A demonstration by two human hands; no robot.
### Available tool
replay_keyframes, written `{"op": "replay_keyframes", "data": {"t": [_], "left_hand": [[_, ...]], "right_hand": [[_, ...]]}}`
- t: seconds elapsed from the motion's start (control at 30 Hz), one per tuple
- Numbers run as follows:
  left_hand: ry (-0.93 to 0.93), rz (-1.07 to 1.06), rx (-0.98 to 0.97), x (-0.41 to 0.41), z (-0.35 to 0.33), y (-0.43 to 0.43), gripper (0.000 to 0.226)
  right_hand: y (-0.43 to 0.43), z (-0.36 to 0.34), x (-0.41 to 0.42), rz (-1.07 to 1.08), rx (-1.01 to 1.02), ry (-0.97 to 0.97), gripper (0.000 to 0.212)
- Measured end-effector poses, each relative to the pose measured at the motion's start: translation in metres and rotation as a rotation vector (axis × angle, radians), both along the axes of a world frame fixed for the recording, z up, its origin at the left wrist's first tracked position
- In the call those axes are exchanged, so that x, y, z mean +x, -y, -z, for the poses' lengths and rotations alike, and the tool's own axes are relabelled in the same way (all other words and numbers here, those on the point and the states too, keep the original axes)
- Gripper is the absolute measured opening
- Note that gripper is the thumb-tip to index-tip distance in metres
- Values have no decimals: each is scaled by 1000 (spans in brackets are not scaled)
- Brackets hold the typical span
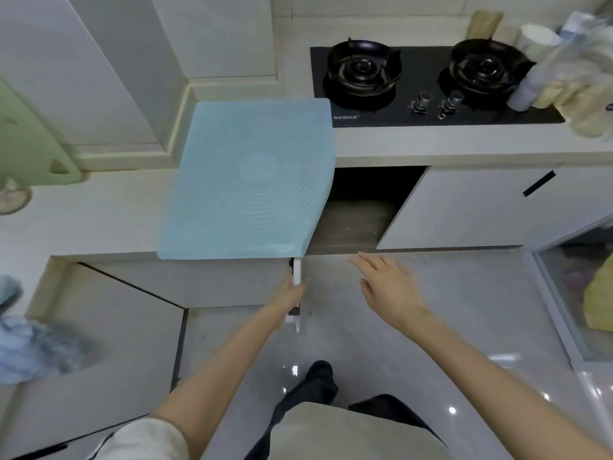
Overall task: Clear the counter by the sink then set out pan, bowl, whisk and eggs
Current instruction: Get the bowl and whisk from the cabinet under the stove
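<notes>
The left hand (292, 293) is closed around the thin edge of a white cabinet door (297, 272), which stands swung out toward the person and is seen edge-on just below the counter's near right corner. Blur hides the individual fingers, but the hand plainly grips the panel.

The right hand (388, 290) is spread open, palm down, with its fingers straight and slightly apart. It holds nothing and touches nothing. It hangs above the glossy grey tiled floor (464, 310), with its fingertips pointing toward the dark, open cabinet compartment (361, 207) on the far side.

The pale stone counter (99, 220) runs from the left and turns along the far wall. A light blue silicone mat printed with concentric rings (252, 180) covers its corner, the mat's right edge drooping over the cabinet opening. To the far right, set into the counter, is a black glass two-burner gas hob (428, 111) with two metal knobs. A pale green plastic chopping board (30, 141) leans at the far left. A white cup (537, 38) and a clear plastic bag of pale items (583, 91) crowd the far right end beside the hob. A blue-grey crumpled cloth (30, 346) lies at the near left.
</notes>
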State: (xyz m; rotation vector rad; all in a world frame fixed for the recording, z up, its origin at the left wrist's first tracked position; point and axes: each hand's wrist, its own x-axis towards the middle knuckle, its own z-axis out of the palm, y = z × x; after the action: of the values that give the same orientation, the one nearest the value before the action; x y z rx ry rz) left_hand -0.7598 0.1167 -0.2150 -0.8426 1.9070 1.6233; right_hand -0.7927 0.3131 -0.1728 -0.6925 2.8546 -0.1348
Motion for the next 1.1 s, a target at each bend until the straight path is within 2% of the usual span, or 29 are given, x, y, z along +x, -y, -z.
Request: {"op": "replay_keyframes", "data": {"t": [0.13, 0.4, 0.5, 0.63, 0.77, 0.83, 0.97, 1.1], "left_hand": [[32, 4, -2, -10, 17, -4, 54], [69, -68, 21, -18, 42, -26, 93], [47, -108, 63, -25, 32, -55, 78], [4, -124, 99, -42, 33, -104, 77], [-12, -181, 155, -75, 27, -156, 50], [2, -209, 198, -93, 24, -177, 47], [43, -234, 260, -137, 30, -210, 59], [28, -355, 421, -189, 30, -231, 52]], "right_hand": [[-3, 10, -23, -2, 13, 61, 49], [-26, 32, -62, -40, 41, 126, 52], [-48, 37, -78, -70, 57, 143, 52], [-87, 34, -107, -103, 54, 156, 53], [-133, 28, -144, -121, -6, 151, 52], [-158, 24, -160, -143, -15, 139, 51], [-207, 17, -193, -159, -13, 114, 50], [-242, 9, -221, -153, -27, 89, 50]]}}
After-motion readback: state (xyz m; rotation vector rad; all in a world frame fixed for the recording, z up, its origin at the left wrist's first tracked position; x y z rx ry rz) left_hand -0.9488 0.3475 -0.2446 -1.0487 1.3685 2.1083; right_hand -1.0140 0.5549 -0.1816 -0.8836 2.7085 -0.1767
